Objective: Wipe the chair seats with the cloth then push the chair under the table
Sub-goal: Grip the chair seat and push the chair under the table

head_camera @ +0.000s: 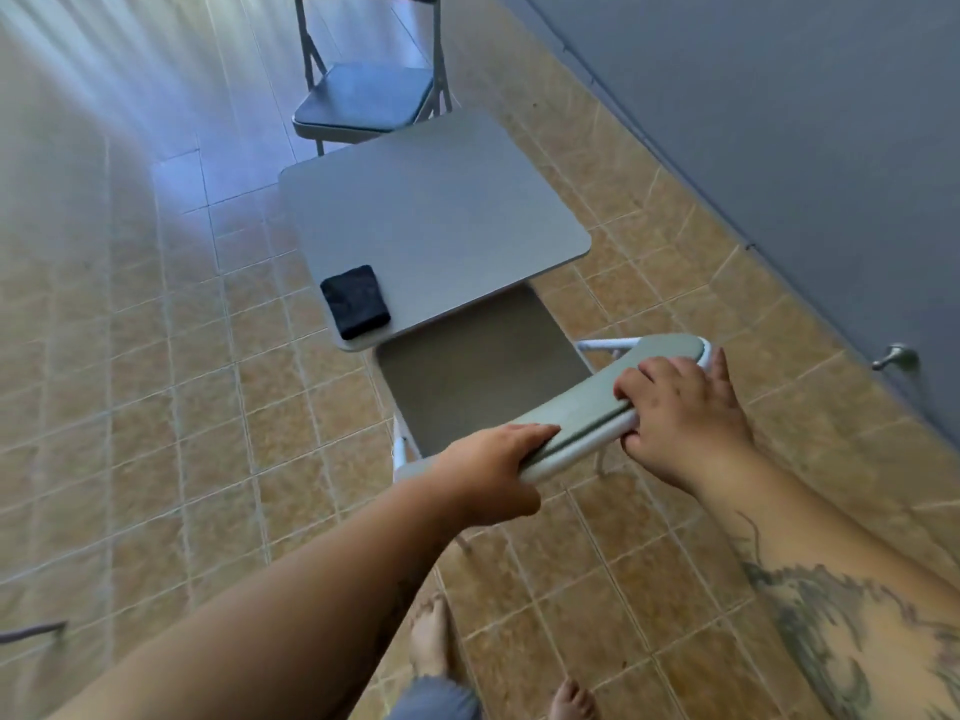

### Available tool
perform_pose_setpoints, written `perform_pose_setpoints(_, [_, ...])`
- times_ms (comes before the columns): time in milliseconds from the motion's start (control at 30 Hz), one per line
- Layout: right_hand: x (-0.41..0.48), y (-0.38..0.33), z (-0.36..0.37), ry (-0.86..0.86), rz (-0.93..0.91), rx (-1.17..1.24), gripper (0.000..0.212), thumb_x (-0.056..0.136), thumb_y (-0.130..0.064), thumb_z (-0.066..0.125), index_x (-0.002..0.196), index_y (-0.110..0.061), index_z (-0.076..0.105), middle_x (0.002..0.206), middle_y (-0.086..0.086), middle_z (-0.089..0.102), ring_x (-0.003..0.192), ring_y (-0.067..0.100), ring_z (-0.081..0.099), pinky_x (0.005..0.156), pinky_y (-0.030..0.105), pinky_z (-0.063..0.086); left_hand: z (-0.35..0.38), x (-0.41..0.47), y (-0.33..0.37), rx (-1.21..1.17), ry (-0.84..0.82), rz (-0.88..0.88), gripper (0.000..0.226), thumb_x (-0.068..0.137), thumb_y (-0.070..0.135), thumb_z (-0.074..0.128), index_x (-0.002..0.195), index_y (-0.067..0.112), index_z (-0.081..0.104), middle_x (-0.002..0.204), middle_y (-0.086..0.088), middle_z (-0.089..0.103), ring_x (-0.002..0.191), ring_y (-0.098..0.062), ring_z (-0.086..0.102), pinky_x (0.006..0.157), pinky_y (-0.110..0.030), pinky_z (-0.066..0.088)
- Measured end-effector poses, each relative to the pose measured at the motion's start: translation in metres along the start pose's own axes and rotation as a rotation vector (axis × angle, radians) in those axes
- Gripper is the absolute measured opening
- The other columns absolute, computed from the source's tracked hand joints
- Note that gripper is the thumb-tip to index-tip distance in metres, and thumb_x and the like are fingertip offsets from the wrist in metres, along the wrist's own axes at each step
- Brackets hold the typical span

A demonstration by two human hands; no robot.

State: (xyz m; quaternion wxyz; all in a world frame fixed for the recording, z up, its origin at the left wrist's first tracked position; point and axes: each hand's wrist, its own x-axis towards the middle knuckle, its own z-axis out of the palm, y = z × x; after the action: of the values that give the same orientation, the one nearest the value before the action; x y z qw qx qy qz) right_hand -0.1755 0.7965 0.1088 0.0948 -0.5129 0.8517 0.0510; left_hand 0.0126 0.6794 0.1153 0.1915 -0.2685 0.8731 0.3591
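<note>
Grey-green chair (483, 376) partly under table (447, 200), black folded cloth (355, 301) on tabletop

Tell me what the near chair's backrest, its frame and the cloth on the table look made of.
The backrest looks like padded vinyl, smooth matte grey-green, seamed edge. The frame: painted metal tube, glossy white. The cloth: dark folded fabric, faintly textured; weave too small to tell.

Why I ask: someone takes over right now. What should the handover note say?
The left hand and the right hand both grip the backrest of the near chair.
The cloth lies folded on the near corner of the table, in neither hand.
Done: the near chair's seat is partly under the table.
Left: finish that push; the far chair is mostly out.
Whether either seat was wiped cannot be told.
</note>
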Motion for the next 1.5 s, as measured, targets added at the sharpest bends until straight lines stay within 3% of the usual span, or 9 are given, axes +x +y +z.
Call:
perform_pose_setpoints(233, [0.065,-0.034,0.001,-0.174,-0.004,0.155,0.032,0.081,-0.019,0.054,0.109,-0.033,0.047,0.115,-0.002,0.055,0.114,0.026,0.046,0.115,0.055,0.017,-0.045,-0.006,-0.078,0.091,0.198,-0.012,0.068,0.083,0.025,0.055,0.144,0.045,0.033,0.142,0.018,0.049,0.121,-0.012,0.053,0.090,-0.029,0.048])
perform_pose_setpoints(333, [0.085,-0.034,-0.001,-0.192,0.017,0.158,0.035,0.081,-0.011,0.052,0.109,-0.033,0.050,0.114,-0.004,0.056,0.115,0.026,0.046,0.115,0.055,0.011,-0.052,0.004,-0.081,0.087,0.227,0.001,0.067,0.085,0.024,0.055,0.145,0.043,0.032,0.138,0.013,0.054,0.116,-0.014,0.056,0.086,-0.029,0.048])
perform_pose_setpoints(533, [0.095,-0.016,0.004,-0.171,-0.094,0.107,0.034,0.078,-0.016,0.056,0.106,-0.034,0.052,0.104,-0.009,0.057,0.106,0.023,0.050,0.109,0.049,0.023,-0.041,0.015,-0.078,0.085,0.295,-0.064,0.064,0.084,0.028,0.055,0.143,0.046,0.035,0.137,0.019,0.054,0.117,-0.011,0.057,0.088,-0.031,0.051])
perform_pose_setpoints(700, [0.102,-0.002,-0.007,-0.199,-0.302,0.123,0.036,0.081,-0.018,0.053,0.114,-0.033,0.054,0.111,-0.007,0.061,0.105,0.023,0.054,0.096,0.037,0.035,-0.038,0.020,-0.068,0.070,0.295,-0.222,0.065,0.080,0.028,0.059,0.138,0.050,0.041,0.139,0.023,0.051,0.122,-0.009,0.053,0.094,-0.029,0.048])
perform_pose_setpoints(800, [0.110,0.013,-0.016,-0.306,-0.348,0.267,0.048,0.080,-0.017,0.058,0.125,-0.032,0.054,0.123,-0.011,0.058,0.115,0.019,0.053,0.099,0.035,0.042,-0.034,0.023,-0.062,0.074,0.301,-0.319,0.065,0.079,0.028,0.059,0.137,0.051,0.042,0.135,0.019,0.056,0.119,-0.011,0.056,0.095,-0.031,0.049])
perform_pose_setpoints(933, [0.114,0.017,-0.017,-0.327,-0.426,0.209,0.031,0.080,-0.019,0.055,0.106,-0.035,0.059,0.103,-0.012,0.064,0.099,0.017,0.058,0.086,0.035,0.049,-0.029,0.021,-0.055,0.099,0.271,-0.355,0.067,0.077,0.025,0.056,0.136,0.053,0.043,0.128,0.017,0.062,0.114,-0.012,0.058,0.093,-0.033,0.050])
perform_pose_setpoints(1167, [0.114,0.025,-0.013,-0.309,-0.491,0.224,0.027,0.079,-0.022,0.057,0.103,-0.032,0.059,0.098,-0.011,0.066,0.094,0.016,0.059,0.080,0.034,0.048,-0.028,0.014,-0.050,0.097,0.209,-0.353,0.068,0.080,0.022,0.059,0.137,0.053,0.041,0.134,0.022,0.056,0.121,-0.009,0.053,0.091,-0.027,0.048])
perform_pose_setpoints(1333, [0.135,0.018,-0.013,-0.238,-0.468,0.175,0.025,0.079,-0.024,0.057,0.100,-0.038,0.057,0.089,-0.017,0.062,0.091,0.014,0.056,0.101,0.045,0.038,-0.044,0.029,-0.057,0.076,0.202,-0.411,0.071,0.081,0.017,0.058,0.137,0.055,0.039,0.138,0.022,0.053,0.124,-0.008,0.050,0.084,-0.023,0.046])
perform_pose_setpoints(1500, [0.150,0.019,-0.020,-0.267,-0.451,0.201,0.030,0.080,-0.023,0.057,0.104,-0.040,0.057,0.093,-0.016,0.065,0.089,0.014,0.057,0.082,0.038,0.049,-0.052,0.044,-0.061,0.084,0.250,-0.400,0.069,0.081,0.017,0.058,0.137,0.054,0.041,0.139,0.024,0.051,0.126,-0.007,0.049,0.086,-0.027,0.050])
